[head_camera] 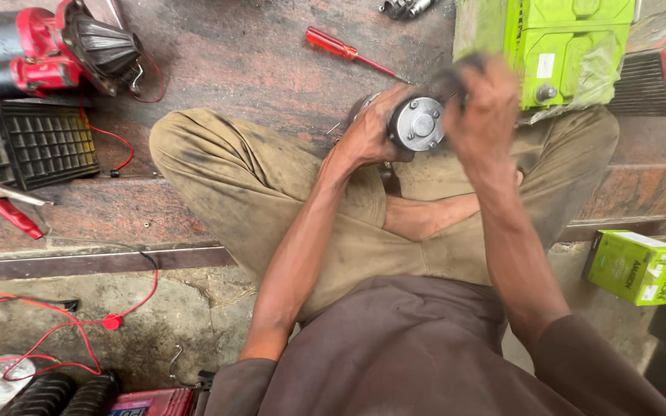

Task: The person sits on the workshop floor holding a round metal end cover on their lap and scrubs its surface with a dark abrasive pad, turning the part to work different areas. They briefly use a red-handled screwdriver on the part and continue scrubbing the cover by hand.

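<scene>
I sit cross-legged on a stone floor in olive trousers. My left hand (369, 132) grips a round grey metal motor part (418, 123) with a bolted end cap facing me. My right hand (486, 108) is closed around the same part from the right and is blurred by motion. Both hands hold it above my knees. The rest of the part's body is hidden behind the hands.
A red-handled screwdriver (346, 51) lies on the floor beyond my hands. A red and black motor (48, 48) sits far left, above a black grid tray (38, 142) and red-handled pliers (5, 206). Green battery (572, 42) far right, green box (635, 266) near right, red wires (55, 327) lower left.
</scene>
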